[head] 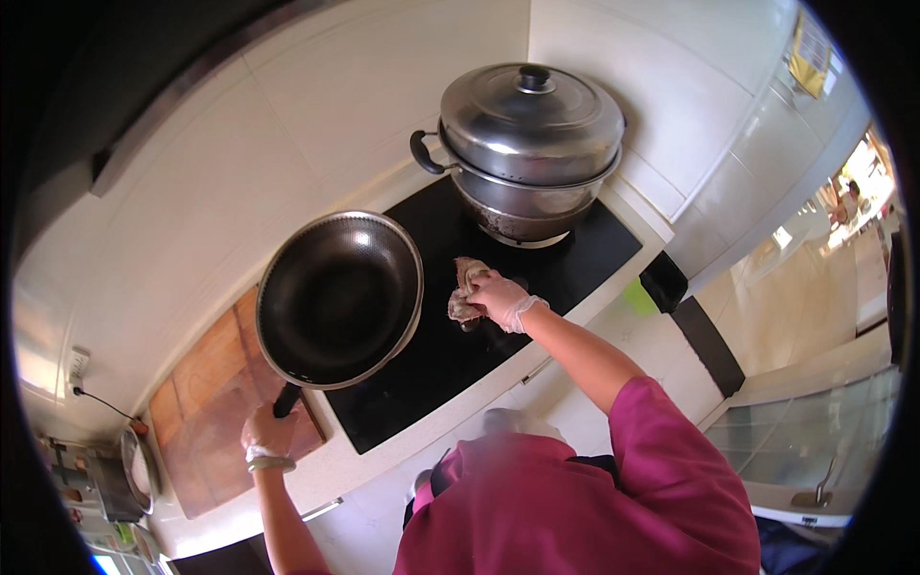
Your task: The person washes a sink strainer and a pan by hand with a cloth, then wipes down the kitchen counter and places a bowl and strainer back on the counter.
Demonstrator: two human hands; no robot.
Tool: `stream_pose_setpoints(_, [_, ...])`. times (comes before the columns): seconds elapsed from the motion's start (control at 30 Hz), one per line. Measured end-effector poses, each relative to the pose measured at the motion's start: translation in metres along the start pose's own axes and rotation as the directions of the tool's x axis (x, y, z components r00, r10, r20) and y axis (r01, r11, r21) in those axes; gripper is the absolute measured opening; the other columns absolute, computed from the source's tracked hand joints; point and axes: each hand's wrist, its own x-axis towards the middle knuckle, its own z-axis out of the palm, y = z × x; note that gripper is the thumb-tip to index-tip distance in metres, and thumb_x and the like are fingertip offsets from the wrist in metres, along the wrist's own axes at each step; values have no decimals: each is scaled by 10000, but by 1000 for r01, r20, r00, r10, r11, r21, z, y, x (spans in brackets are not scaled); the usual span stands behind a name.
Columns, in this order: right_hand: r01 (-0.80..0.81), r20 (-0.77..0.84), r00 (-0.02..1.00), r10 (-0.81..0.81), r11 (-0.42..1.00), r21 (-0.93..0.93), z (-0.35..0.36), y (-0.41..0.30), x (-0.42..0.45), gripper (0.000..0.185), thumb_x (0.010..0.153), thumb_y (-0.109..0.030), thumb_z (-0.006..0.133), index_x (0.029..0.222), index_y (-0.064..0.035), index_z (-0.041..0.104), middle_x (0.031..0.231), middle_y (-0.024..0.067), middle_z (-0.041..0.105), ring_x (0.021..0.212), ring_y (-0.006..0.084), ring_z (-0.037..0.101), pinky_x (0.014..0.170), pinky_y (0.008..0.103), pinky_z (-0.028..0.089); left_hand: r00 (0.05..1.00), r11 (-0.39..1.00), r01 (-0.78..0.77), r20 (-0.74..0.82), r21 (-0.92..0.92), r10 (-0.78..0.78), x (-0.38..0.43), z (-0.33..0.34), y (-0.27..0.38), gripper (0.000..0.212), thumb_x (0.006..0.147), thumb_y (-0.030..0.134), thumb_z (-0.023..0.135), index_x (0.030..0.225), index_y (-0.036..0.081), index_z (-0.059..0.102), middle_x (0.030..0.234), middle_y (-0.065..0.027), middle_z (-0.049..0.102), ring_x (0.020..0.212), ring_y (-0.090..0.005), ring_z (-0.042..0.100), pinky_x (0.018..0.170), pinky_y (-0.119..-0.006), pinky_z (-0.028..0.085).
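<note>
My left hand (267,435), in a thin clear glove with a bangle at the wrist, is closed round the black handle of a dark frying pan (341,302). The pan sits over the left part of a black glass cooktop (460,359), its left side reaching over a wooden cutting board. Gloved the same way, my right hand (499,295) grips a crumpled, brownish-grey cloth (466,291) against the glass, to the right of the pan. Behind it a large lidded steel pot (535,154) stands on the cooktop's back right.
The wooden cutting board (215,417) lies left of the cooktop. Tiled walls (381,86) rise behind and to the right. A wall socket (77,366) with a cord and a metal bowl (139,471) are at far left. A distant person (848,201) shows at far right.
</note>
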Motion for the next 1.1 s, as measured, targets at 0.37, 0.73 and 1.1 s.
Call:
stream_pose_setpoints(0.37, [141,-93,982,-165,964,-224,25,16,93,131,692,-128,532,759,-153,641,888,107,576,983,307,487,900,352,362,931,878,200,-193,-434,-308,-49,15,-18,303,692,66,664,944,-7,513,777,-112,554,724,-211,527,701,-314,422])
stream_pose_setpoints(0.73, [-336,-673,699,242,942,-10,71,111,274,130,704,-218,524,690,-111,596,722,120,563,813,248,492,846,373,321,916,930,131,-317,-343,-246,-52,10,6,327,780,181,661,1022,-18,565,894,-161,631,801,-247,621,724,-321,493])
stream_pose_setpoints(1.1, [-514,-280,858,431,735,-442,30,45,239,407,757,-304,481,1042,-23,553,1091,236,543,1070,360,488,997,498,212,867,776,201,-260,-598,-425,-68,14,-14,360,824,182,610,1122,4,513,1026,-169,586,908,-246,577,801,-327,451])
